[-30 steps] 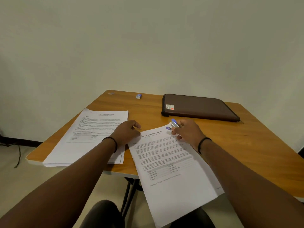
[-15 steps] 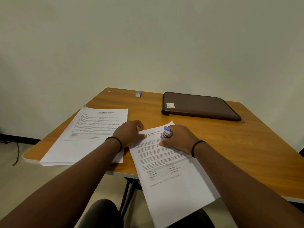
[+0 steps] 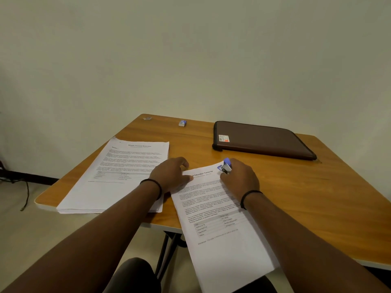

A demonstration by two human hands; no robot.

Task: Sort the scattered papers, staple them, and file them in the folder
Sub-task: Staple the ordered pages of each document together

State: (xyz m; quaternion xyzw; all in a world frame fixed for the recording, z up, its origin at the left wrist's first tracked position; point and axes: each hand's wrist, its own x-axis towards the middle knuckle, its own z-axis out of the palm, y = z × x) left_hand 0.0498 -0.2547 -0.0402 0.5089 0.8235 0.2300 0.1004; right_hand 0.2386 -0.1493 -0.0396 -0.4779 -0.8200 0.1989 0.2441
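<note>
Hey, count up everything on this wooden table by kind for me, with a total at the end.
White printed paper stacks: 2, the left stack and the overhanging stack held down by the left hand
Small blue-and-metal stapler, gripped by the right hand: 1
Dark brown zipped folder: 1
Small blue-and-white box: 1
Tiny unclear item at the far corner: 1
Total: 6

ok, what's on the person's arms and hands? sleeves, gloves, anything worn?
Both forearms are bare: no sleeves and no gloves in view. The left hand has a thin black band round its wrist, and the right hand has a matching thin black band. No rings, watch or markings show.
</note>
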